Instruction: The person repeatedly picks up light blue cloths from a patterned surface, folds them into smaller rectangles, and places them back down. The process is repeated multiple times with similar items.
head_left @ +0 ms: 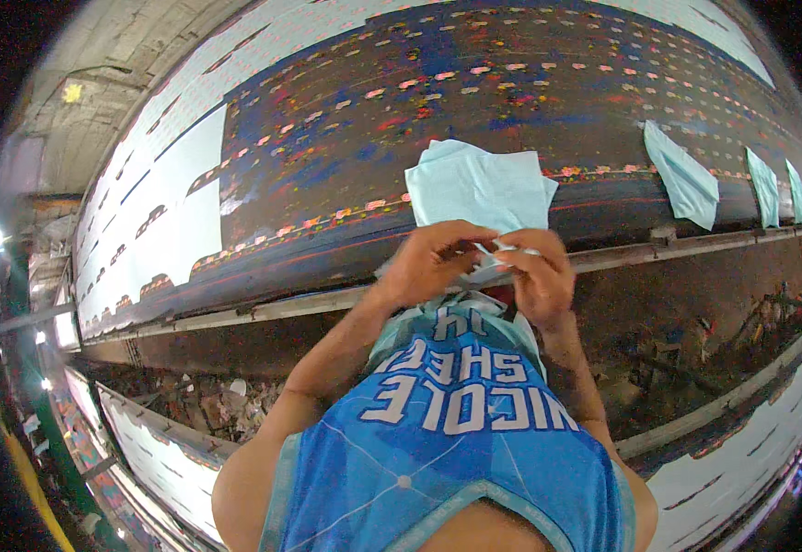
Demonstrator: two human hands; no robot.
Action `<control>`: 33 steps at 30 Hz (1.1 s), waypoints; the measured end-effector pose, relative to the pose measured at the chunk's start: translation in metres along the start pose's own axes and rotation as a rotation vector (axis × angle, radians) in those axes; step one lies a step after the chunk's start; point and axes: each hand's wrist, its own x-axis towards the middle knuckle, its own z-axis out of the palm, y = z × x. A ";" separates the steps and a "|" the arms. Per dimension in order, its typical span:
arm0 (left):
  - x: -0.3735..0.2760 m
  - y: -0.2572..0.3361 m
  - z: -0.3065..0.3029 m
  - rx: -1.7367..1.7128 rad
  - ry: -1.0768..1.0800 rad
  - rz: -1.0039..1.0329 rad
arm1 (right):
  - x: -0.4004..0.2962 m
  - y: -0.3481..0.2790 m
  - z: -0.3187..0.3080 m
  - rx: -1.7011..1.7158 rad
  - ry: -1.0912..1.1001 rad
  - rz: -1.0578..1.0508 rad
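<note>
My left hand and my right hand come together in front of my chest, fingertips nearly touching. Between them they pinch a small, pale, thin piece, perhaps fabric; the fingers hide most of it. Just beyond my hands, a loose stack of light blue fabric pieces lies on a long dark table, its corners fanned out unevenly. Streaks and specks of red, blue, yellow and pink colour mark the tabletop.
Farther right, a light blue fabric piece and several more lie along the table's near edge. White sheeting covers the left part. A ledge runs below the edge. Behind me stands another table with a white covering; debris lies between.
</note>
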 end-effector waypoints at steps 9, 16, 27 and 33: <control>-0.021 -0.014 -0.012 -0.115 0.120 0.372 | 0.028 -0.004 0.018 0.257 0.034 -0.158; -0.065 -0.063 -0.155 -0.478 0.814 0.382 | 0.049 0.011 0.000 0.838 0.063 0.159; -0.258 -0.102 -0.340 -0.348 1.412 0.453 | 0.068 0.015 0.064 1.007 0.103 0.264; -0.276 -0.096 -0.427 0.041 1.404 0.314 | 0.071 0.049 0.127 0.869 0.167 0.521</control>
